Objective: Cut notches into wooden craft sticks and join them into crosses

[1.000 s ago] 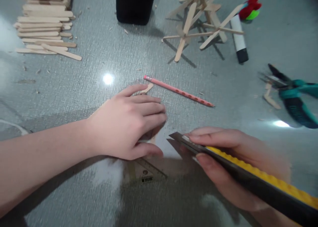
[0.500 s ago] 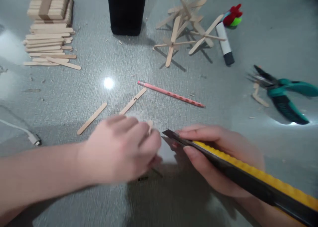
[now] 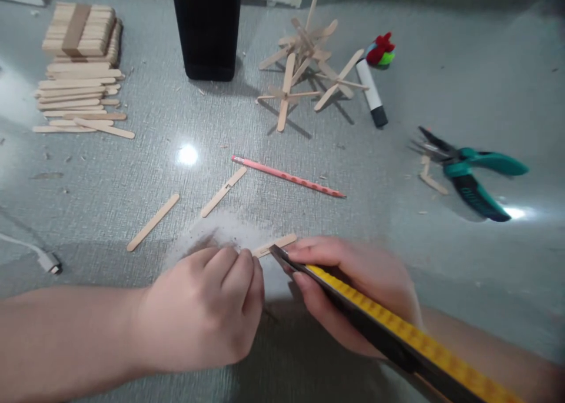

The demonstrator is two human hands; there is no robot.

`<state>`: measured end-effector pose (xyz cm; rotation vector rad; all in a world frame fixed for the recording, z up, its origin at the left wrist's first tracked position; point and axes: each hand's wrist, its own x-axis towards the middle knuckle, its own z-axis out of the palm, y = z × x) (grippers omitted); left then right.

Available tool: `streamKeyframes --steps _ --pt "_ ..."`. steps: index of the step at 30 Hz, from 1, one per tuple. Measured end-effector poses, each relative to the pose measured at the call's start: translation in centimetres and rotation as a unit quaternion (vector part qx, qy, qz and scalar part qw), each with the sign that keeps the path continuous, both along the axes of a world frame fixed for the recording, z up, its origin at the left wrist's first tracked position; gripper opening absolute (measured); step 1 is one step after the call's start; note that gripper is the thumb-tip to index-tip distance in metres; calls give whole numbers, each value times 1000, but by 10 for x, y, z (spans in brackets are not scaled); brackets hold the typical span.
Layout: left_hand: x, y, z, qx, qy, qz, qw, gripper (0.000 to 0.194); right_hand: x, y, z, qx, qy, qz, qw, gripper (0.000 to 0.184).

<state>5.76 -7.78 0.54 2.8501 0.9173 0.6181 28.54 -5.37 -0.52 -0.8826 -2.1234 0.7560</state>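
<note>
My left hand (image 3: pixel 212 309) is curled, its fingertips pressing down the near end of a short wooden craft stick (image 3: pixel 276 245) on the grey table. My right hand (image 3: pixel 353 291) grips a yellow and black utility knife (image 3: pixel 388 326), whose tip sits right at that stick. Two more loose craft sticks, a plain one (image 3: pixel 153 222) and a notched one (image 3: pixel 223 192), lie beyond my left hand. A pink pencil (image 3: pixel 288 176) lies beyond them.
A stack of craft sticks (image 3: pixel 79 67) is at the far left. A black container (image 3: pixel 207 26), a craft-stick structure (image 3: pixel 304 62), a glue stick (image 3: pixel 371 91) and a coloured pompom (image 3: pixel 380 50) stand at the back. Teal pliers (image 3: pixel 472 173) lie right, a white cable (image 3: pixel 30 253) left.
My left hand pulled back toward me from a flat spread to a curl, uncovering two loose sticks. The knife tip moved left to the short stick. The view tilted up.
</note>
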Motion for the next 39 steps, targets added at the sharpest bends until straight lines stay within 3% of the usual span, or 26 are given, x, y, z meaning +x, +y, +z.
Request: streamKeyframes --steps 9,18,39 --pt "3 1 -1 39 5 -40 998 19 -2 -1 -1 -2 -13 10 1000 35" --pt "3 -1 -6 61 -3 -32 998 17 -1 -5 -2 13 -33 15 999 39" --pt "8 0 -8 19 -19 -1 1000 26 -1 -7 -4 57 -58 5 997 40"
